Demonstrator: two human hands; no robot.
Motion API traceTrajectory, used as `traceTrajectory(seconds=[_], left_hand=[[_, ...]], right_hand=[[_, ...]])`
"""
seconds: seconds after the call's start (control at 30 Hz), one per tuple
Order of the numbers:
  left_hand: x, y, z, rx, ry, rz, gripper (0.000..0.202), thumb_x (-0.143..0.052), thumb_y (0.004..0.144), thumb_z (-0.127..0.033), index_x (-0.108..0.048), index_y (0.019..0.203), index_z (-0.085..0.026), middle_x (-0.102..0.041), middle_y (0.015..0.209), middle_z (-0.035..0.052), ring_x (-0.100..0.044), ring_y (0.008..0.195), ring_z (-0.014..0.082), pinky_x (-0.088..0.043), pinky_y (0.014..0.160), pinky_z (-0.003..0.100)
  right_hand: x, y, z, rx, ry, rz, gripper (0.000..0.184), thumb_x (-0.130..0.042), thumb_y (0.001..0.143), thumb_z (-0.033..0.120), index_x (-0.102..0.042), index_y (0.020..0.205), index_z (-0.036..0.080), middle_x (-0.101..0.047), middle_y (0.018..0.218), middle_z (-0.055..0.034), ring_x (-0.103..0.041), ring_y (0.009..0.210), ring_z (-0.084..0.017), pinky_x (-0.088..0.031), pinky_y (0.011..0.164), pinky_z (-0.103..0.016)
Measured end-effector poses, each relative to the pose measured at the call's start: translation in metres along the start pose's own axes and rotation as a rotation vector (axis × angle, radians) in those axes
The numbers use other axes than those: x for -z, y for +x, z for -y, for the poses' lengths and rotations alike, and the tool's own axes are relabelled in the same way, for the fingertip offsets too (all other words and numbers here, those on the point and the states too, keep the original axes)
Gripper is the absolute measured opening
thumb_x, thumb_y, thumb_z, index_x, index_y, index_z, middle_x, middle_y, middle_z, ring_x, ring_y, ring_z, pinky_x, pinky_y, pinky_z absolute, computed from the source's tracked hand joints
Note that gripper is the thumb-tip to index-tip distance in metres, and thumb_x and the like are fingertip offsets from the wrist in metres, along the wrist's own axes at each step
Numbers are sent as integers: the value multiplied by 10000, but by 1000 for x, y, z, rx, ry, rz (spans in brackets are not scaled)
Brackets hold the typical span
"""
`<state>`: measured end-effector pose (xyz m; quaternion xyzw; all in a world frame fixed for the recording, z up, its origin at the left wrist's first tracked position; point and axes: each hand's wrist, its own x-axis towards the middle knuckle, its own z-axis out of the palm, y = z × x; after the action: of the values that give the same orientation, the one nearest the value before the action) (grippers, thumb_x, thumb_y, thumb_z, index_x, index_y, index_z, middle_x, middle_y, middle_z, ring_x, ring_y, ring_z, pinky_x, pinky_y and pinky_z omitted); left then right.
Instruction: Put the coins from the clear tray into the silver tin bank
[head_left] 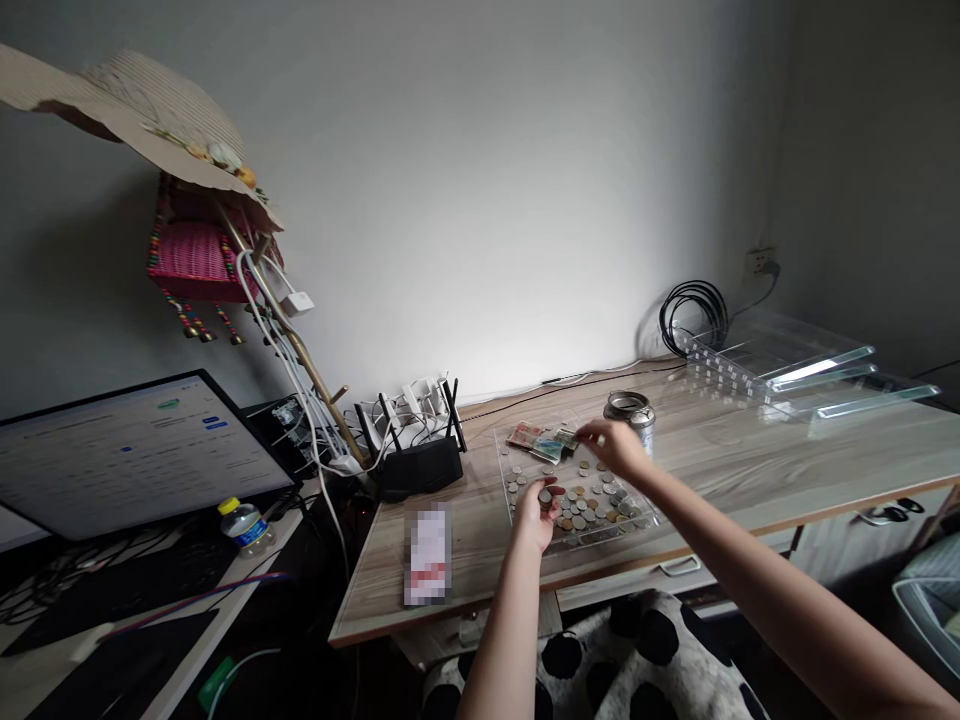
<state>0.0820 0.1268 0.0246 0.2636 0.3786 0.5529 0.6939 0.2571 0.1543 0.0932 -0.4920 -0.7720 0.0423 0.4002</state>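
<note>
My left hand (536, 512) is palm up with its fingers curled around a coin (545, 495); whether more coins lie under it I cannot tell. My right hand (613, 447) pinches at the right end of a small heap of crumpled banknotes (536, 441), reddish and greenish in colour. Both hands are over a shallow clear plastic tray (504, 470) on the desk. Many loose coins (589, 515), silver and some brassy, lie spread in its front and right part. Just behind my right hand stands an open metal-rimmed jar (630, 405), its lower part partly hidden.
Left of the tray are a black router (421, 468) and a blurred-out paper (428, 555). Clear acrylic drawers (780, 370) and a coiled black cable (694, 315) stand at the right. A monitor (142, 450) and a yellow-capped bottle (246, 528) are far left.
</note>
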Motion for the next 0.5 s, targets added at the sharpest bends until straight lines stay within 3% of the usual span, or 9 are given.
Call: traceTrajectory(seconds=[0.1,0.2,0.33,0.5], left_hand=[[0,0,-1,47,-86,-37,112,-440,692,-116,-526,759,-91,-598,601,80,-482,409,62,-331,359,145],[0,-1,-2,48,-123,-32,140,-417,669,-34,-516,751,-88,-619,679,116,-582,552,114,-466,504,200],[-1,-3,-2,18,-95,16,135,-441,679,-5,-511,758,-90,-631,744,130,-620,721,165,-496,576,214],[-1,-5,-3,16,-44,22,119,-445,713,-24,-520,786,-81,-642,760,132,-610,578,112,-464,471,150]], right_hand=[[43,22,-31,-60,-270,-157,216,-462,746,283,-661,825,248,-640,867,-38,-539,812,-175,-402,633,-248],[64,39,-59,-107,-396,-9,176,-509,690,254,-678,739,246,-653,804,-38,-554,796,-180,-399,623,-234],[64,50,-83,-149,-343,165,207,-511,666,272,-681,785,258,-665,767,-9,-582,699,-156,-400,570,-212],[63,57,-95,-95,-275,181,225,-511,657,257,-689,787,210,-667,785,-30,-584,719,-165,-414,615,-225]])
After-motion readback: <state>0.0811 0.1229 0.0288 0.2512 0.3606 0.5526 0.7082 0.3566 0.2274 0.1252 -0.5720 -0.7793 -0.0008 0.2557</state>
